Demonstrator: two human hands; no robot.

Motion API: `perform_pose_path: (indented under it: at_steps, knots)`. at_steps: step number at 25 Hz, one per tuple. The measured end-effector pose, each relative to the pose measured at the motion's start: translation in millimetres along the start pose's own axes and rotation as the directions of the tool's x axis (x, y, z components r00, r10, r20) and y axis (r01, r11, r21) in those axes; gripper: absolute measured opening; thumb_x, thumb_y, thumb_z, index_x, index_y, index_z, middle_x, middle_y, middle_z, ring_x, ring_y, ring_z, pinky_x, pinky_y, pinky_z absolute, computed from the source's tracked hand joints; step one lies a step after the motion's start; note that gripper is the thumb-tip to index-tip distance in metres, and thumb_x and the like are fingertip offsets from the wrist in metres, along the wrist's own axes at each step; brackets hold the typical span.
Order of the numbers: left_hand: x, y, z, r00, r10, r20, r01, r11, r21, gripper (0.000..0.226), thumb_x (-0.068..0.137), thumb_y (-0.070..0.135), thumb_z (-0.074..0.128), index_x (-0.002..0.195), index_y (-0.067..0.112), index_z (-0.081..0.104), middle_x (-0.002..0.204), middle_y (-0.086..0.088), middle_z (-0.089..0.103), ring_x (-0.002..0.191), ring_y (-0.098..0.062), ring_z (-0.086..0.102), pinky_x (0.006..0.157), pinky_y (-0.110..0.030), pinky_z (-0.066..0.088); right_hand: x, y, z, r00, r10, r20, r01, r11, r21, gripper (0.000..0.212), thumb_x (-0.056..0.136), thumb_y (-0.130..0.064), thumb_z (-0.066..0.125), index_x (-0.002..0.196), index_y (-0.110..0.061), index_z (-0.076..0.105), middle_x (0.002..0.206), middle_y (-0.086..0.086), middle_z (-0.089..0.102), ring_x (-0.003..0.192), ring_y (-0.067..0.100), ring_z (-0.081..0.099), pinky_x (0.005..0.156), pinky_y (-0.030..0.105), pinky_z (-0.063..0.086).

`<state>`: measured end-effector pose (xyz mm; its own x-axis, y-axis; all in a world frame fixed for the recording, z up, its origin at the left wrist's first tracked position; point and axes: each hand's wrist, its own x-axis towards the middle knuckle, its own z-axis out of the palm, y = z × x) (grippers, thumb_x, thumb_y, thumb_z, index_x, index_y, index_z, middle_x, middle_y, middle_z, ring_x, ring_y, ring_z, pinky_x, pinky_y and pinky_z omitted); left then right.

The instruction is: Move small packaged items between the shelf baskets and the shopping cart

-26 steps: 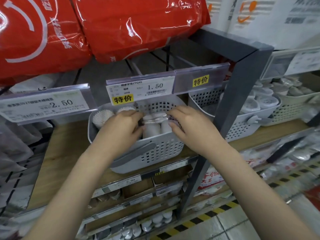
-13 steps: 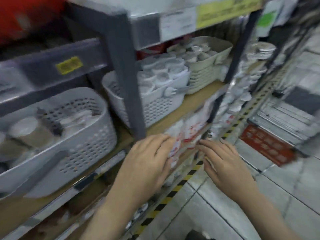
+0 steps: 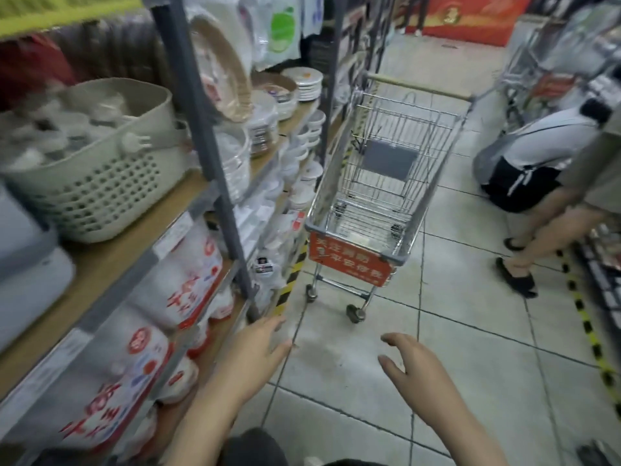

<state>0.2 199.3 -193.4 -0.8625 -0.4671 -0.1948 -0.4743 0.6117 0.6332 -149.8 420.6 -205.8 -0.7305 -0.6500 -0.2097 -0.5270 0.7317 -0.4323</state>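
Both hands empty, fingers spread: left hand, right hand reaching toward shopping cart ahead; likely fetching item, cart contents unclear; beige shelf basket sitting far left of cart

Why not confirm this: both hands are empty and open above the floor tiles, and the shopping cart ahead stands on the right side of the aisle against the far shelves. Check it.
One detail is wrong. The head view shows the shopping cart standing on the left side of the aisle, close beside the near shelf unit. The rest holds: the left hand and right hand are empty and open above the floor tiles.
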Motion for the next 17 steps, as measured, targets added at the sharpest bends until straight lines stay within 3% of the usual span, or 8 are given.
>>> perform_pose_path:
  at_steps: [3,8,13,17]
  knots:
    - [32,-16,3,0.992,-0.106,0.075,0.110,0.993,-0.045,0.044,0.093,0.030,0.056,0.136,0.022,0.048,0.132,0.008,0.054,0.118,-0.006,0.050,0.098,-0.023,0.042,31,12,0,0.996,0.060,0.065,-0.063,0.997,0.040,0.038,0.097,-0.035,0.048,0.132,-0.022,0.049,0.132,-0.006,0.054,0.121,0.012,0.051,0.100,0.025,0.038]
    - [123,-44,-7,0.959,-0.245,0.145,0.244,0.970,0.022,0.042,0.092,0.030,0.058,0.133,0.023,0.051,0.126,0.006,0.059,0.111,-0.008,0.055,0.098,-0.029,0.045,125,7,-6,0.992,0.105,0.076,-0.114,0.985,0.130,0.038,0.096,-0.034,0.048,0.132,-0.021,0.049,0.133,-0.005,0.054,0.121,0.012,0.050,0.097,0.023,0.036]
    - [247,-21,-10,0.958,-0.166,0.234,0.152,0.985,0.078,0.040,0.093,0.028,0.056,0.133,0.019,0.051,0.127,0.002,0.059,0.115,-0.013,0.055,0.096,-0.027,0.044,204,28,-27,0.967,0.245,0.072,-0.254,0.949,0.186,0.037,0.096,-0.031,0.050,0.131,-0.021,0.050,0.131,-0.006,0.054,0.119,0.010,0.051,0.097,0.022,0.037]
    - [352,12,11,0.941,-0.044,0.334,0.002,0.992,0.124,0.040,0.094,0.032,0.052,0.133,0.023,0.050,0.128,0.003,0.059,0.113,-0.013,0.057,0.091,-0.024,0.045,257,57,-39,0.939,0.330,0.096,-0.341,0.932,0.126,0.038,0.096,-0.034,0.048,0.133,-0.022,0.047,0.132,-0.004,0.054,0.120,0.013,0.050,0.097,0.024,0.037]
